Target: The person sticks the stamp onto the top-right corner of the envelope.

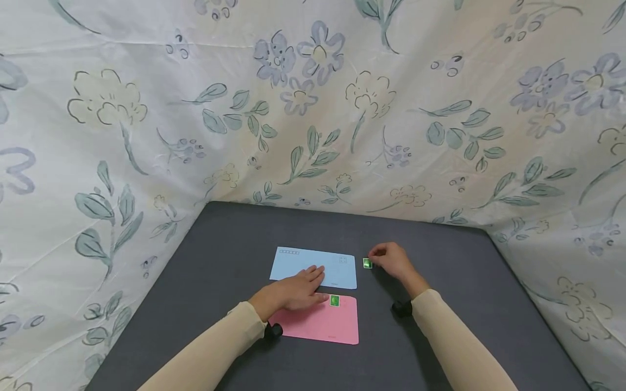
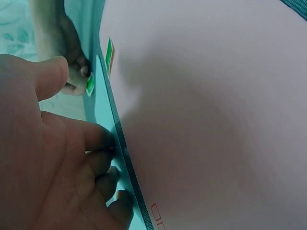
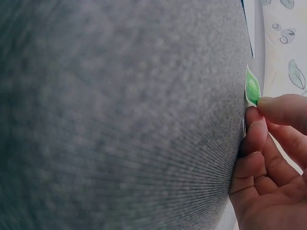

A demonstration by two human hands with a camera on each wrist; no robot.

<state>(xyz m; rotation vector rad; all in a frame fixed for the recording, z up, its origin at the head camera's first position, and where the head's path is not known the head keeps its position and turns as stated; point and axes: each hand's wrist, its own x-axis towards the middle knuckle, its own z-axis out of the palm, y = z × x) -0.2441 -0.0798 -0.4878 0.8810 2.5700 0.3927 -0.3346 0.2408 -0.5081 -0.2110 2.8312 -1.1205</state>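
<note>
A light blue envelope point(image 1: 303, 265) lies flat on the dark table, with a pink envelope point(image 1: 332, 326) just in front of it. One green stamp point(image 1: 335, 300) sits at the pink envelope's upper edge. My left hand point(image 1: 298, 290) rests spread across both envelopes, its fingertips on the blue one and its thumb over the pink. Right of the blue envelope, my right hand point(image 1: 393, 259) pinches a second green stamp point(image 3: 253, 87) by a corner between thumb and fingertip. The wrist view shows that stamp tilted up, its other fingers curled beneath.
The dark grey table point(image 1: 244, 222) runs back to a floral curtain point(image 1: 303, 125) that hangs behind and along both sides. Dark wrist straps point(image 1: 402, 309) show at the cuffs of the beige sleeves point(image 1: 459, 342).
</note>
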